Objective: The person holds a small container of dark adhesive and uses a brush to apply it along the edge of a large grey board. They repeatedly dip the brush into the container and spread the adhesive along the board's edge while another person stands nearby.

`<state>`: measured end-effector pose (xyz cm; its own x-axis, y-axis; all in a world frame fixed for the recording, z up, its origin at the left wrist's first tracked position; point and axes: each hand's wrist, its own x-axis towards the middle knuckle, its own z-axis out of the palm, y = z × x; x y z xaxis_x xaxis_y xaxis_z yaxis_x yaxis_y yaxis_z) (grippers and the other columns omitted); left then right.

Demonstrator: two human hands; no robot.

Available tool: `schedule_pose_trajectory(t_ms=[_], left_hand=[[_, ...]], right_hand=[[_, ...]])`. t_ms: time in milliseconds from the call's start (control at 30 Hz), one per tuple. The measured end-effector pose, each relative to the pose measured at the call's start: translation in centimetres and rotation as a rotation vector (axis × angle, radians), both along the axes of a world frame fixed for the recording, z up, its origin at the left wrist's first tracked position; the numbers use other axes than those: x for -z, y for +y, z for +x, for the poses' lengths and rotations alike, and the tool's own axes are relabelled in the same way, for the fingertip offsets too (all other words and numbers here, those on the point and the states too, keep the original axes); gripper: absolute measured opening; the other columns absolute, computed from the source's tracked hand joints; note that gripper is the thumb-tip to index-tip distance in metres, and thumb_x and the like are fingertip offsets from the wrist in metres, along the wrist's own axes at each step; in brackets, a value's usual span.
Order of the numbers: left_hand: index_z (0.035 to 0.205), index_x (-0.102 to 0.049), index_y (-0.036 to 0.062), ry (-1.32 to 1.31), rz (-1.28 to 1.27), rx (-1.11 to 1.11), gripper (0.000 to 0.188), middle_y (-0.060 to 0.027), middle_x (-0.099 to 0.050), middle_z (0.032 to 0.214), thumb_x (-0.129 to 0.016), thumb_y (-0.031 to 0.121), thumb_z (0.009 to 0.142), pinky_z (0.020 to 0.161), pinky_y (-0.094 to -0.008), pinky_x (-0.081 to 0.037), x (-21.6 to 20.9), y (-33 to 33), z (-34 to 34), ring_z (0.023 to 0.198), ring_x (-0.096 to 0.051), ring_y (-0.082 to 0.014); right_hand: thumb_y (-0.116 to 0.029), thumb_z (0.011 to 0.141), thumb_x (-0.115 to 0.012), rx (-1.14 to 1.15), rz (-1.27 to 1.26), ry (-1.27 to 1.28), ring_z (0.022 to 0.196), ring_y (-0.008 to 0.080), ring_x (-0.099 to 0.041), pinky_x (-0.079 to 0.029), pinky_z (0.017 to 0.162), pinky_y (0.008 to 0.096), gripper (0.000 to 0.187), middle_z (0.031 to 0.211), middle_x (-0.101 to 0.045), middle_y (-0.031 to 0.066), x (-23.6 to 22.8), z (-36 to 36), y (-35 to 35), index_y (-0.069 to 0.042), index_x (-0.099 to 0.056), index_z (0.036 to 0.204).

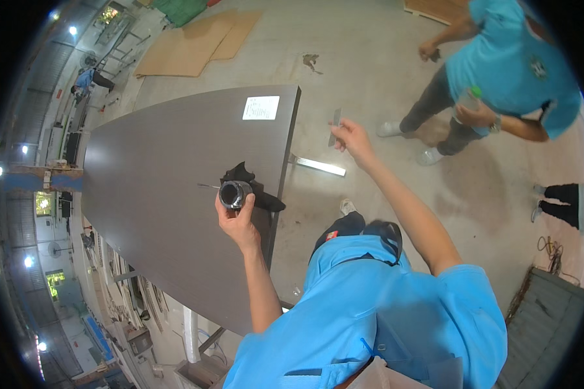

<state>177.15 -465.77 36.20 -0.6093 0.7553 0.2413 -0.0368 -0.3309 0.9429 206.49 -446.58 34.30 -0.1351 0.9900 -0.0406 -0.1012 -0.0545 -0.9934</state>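
Observation:
My left hand point(239, 227) is closed around a small dark open-topped can point(233, 194), held over the large grey-brown panel point(175, 149). Its inside looks black. A crumpled black cloth or bag point(266, 200) shows right behind the can, and a thin rod-like piece point(207, 186) sticks out to its left; I cannot tell whether either is held. Off the panel's right edge, my right hand point(353, 141) pinches a thin flat grey blade, like a scraper point(335, 128), pointing up. A white printed label point(261, 108) lies on the panel's far right corner.
Below my right hand, a pale metal bar point(319, 166) juts from under the panel. A co-worker in a blue shirt point(506, 65) stands at the right with a green-capped clear bottle point(468, 100). Cardboard sheets point(188, 48) lie on the far floor. A grey metal-sided box point(551, 318) stands lower right.

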Motion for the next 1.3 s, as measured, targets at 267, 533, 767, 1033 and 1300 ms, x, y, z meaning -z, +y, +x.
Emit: schedule_pose_trajectory(t_ms=[267,533,767,1033,1300], left_hand=[[0.133,-0.066,0.0005,0.013,-0.042,-0.239,0.049,-0.0054,-0.069,0.122,-0.086,-0.003,0.089,0.101,-0.0335,-0.053,0.1,0.0,3.8,0.11,-0.066,-0.017],[0.128,-0.067,-0.0005,-0.007,-0.169,-0.519,0.038,-0.0057,-0.071,0.115,-0.078,-0.008,0.092,0.089,-0.0302,-0.058,2.4,3.5,7.6,0.101,-0.069,-0.0153],[0.131,-0.065,-0.0006,0.039,-0.304,-0.705,0.041,-0.0069,-0.071,0.113,-0.079,-0.006,0.093,0.086,-0.0317,-0.061,3.9,0.5,7.8,0.099,-0.07,-0.0169],[0.134,-0.064,-0.0026,0.17,-0.43,-0.754,0.045,-0.0092,-0.07,0.12,-0.08,-0.005,0.092,0.088,-0.0324,-0.062,3.5,-0.1,9.7,0.102,-0.07,-0.0183],[0.14,-0.063,-0.0014,0.045,-0.408,-0.722,0.057,-0.0075,-0.066,0.129,-0.087,0.0,0.088,0.102,-0.0343,-0.053,3.7,-0.3,11.7,0.114,-0.065,-0.0198]], right_hand=[[-0.014,0.102,-0.064,-0.131,-0.045,-0.09,0.064,0.0071,-0.063,-0.049,0.057,0.0242,0.035,0.078,-0.065,0.0,-1.1,2.1,1.3,0.001,-0.069,0.133],[-0.014,0.103,-0.067,-0.373,-0.092,-0.094,0.064,0.0082,-0.064,-0.051,0.059,0.0259,0.035,0.076,-0.065,-0.0011,1.7,3.4,6.7,-0.001,-0.069,0.136],[-0.014,0.104,-0.065,-0.57,-0.251,-0.115,0.063,0.0084,-0.061,-0.048,0.059,0.0277,0.034,0.074,-0.061,-0.0012,2.7,3.0,3.5,-0.003,-0.069,0.136],[-0.014,0.106,-0.062,-0.653,-0.319,-0.111,0.068,0.008,-0.057,-0.047,0.064,0.0269,0.036,0.076,-0.059,-0.002,2.4,5.2,3.0,-0.001,-0.066,0.14],[-0.008,0.104,-0.061,-0.573,-0.374,-0.026,0.066,0.0062,-0.054,-0.045,0.061,0.0246,0.034,0.079,-0.06,-0.0024,3.4,6.9,2.0,0.0,-0.068,0.137]])
